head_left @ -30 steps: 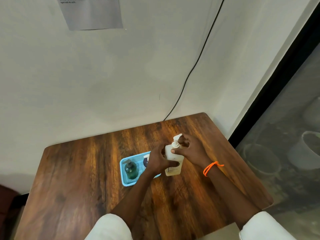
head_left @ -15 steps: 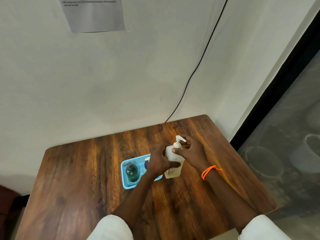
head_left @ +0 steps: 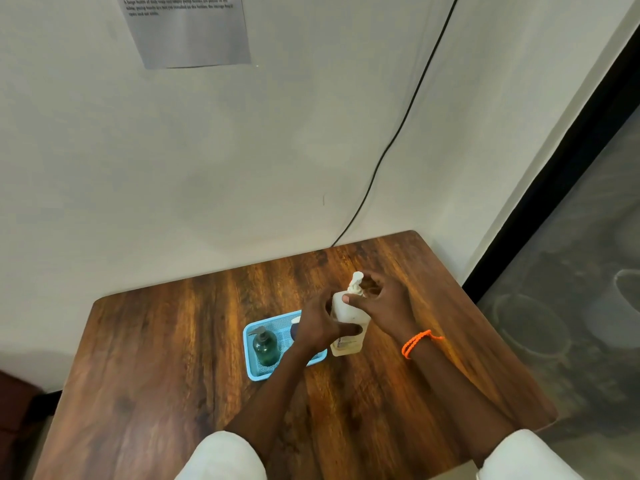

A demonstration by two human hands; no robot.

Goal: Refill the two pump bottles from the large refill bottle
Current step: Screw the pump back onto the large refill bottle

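White short sleeves (head_left: 221, 457) on both arms; an orange braided cord bracelet (head_left: 414, 343) circles the right wrist.

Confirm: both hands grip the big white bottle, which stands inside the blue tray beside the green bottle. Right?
Not quite. In the head view the white bottle stands on the table, just right of the tray, not inside it. Both the left hand and right hand grip it; the green bottle is in the tray.

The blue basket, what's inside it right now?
In the blue basket a dark green pump bottle stands upright. The left hand covers most of a second, dark bottle, so its shape stays unclear.
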